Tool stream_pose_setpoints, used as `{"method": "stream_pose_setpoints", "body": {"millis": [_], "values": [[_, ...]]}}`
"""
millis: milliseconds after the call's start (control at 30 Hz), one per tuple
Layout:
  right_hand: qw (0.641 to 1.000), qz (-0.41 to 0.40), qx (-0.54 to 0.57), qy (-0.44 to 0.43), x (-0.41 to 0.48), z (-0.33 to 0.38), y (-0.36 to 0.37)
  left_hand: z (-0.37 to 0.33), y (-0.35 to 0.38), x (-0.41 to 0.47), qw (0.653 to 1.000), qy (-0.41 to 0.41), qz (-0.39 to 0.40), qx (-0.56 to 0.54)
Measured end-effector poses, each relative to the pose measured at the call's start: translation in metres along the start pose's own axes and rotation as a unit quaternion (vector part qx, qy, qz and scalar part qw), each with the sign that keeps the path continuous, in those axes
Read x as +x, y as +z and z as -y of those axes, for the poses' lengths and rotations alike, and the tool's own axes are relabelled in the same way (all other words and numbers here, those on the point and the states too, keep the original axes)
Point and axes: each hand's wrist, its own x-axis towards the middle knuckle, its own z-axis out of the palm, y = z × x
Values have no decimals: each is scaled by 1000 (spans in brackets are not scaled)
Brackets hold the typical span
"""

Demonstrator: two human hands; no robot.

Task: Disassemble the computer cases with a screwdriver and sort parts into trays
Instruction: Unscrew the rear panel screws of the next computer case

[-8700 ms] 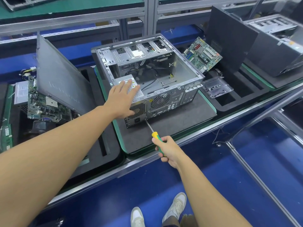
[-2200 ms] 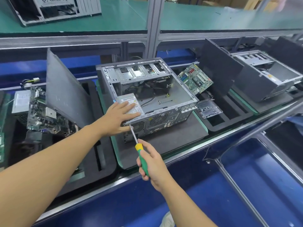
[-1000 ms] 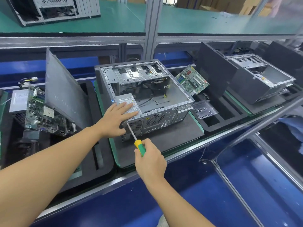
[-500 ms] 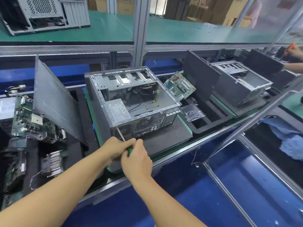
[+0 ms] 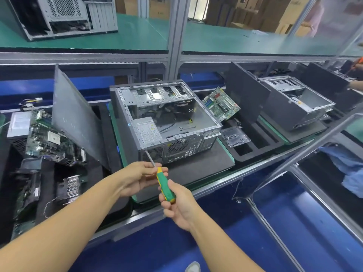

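Case [image 5: 176,122] open, board [image 5: 222,104] out, power supply [image 5: 147,130] still in; I see right hand [image 5: 176,205] gripping screwdriver [image 5: 165,183], left hand [image 5: 137,177] pinching its shaft, tip apparently on a rear screw.

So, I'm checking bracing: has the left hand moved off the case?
Yes: the left hand drew back off the case to its front, pinching the screwdriver.

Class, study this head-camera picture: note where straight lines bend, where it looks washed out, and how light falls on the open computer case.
Head view: the wide lens bows the metal bar at right; head view: the top right corner is pale and hazy; head view: even light on the computer case, soft shadow inside; the screwdriver is sharp.
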Motion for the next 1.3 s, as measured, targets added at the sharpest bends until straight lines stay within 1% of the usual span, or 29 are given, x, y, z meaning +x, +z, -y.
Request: {"method": "stream_pose_setpoints", "body": {"millis": [33, 100, 133, 200, 267, 300, 367, 400, 433, 500, 533, 633, 700, 800, 900, 967, 1033, 1167, 1233, 1300], "values": [[999, -12, -23, -33, 0, -2, 3, 0, 0, -1, 1000, -7, 8, 4], [993, -37, -72, -86, 1, -9, 12, 2, 4, -1, 998, -27, 1, 54], [989, -50, -94, -103, 2, -13, 16, 4, 7, 0, 997, -31, -14, 72], [983, -76, -116, -119, 3, -18, 20, 9, 9, 2, 996, -25, -52, 72], [988, -76, -76, -108, 0, -18, 21, 10, 8, 2, 997, -15, -66, 45], [993, -60, -37, -89, -2, -18, 21, 10, 6, 1, 998, -9, -65, 23], [999, -26, 40, -19, -5, -13, 20, 11, 3, -1, 998, 8, -55, -25], [998, -16, 61, 8, -5, -11, 19, 12, 1, -3, 998, 15, -43, -43], [998, -15, 65, 15, -4, -11, 18, 13, 0, -4, 998, 19, -30, -58], [998, -30, 51, -12, -2, -12, 19, 14, -1, -5, 998, 21, -11, -66], [998, -41, 39, -36, -1, -15, 21, 14, 0, -6, 999, 18, -11, -48], [992, -70, 15, -102, 3, -23, 24, 17, 6, -5, 997, 9, -40, 58], [989, -78, 23, -126, 4, -24, 24, 19, 7, -2, 996, 10, -65, 55], [989, -70, 46, -120, 5, -21, 25, 17, 6, -1, 997, 13, -66, 21], [992, -48, 110, -39, 2, -15, 21, 16, 3, -3, 997, 21, -60, -49], [994, -32, 107, -12, 0, -13, 16, 16, 1, -5, 996, 23, -43, -78], [995, -37, 85, -28, 1, -14, 13, 15, 1, -5, 997, 20, -26, -64], [994, -53, 32, -95, 6, -18, 13, 15, 5, -4, 997, 2, -29, 68], [992, -60, 12, -109, 6, -20, 13, 20, 6, -2, 996, 6, -47, 69], [991, -61, 13, -116, 7, -20, 15, 22, 5, 2, 996, 16, -74, 36]]}}
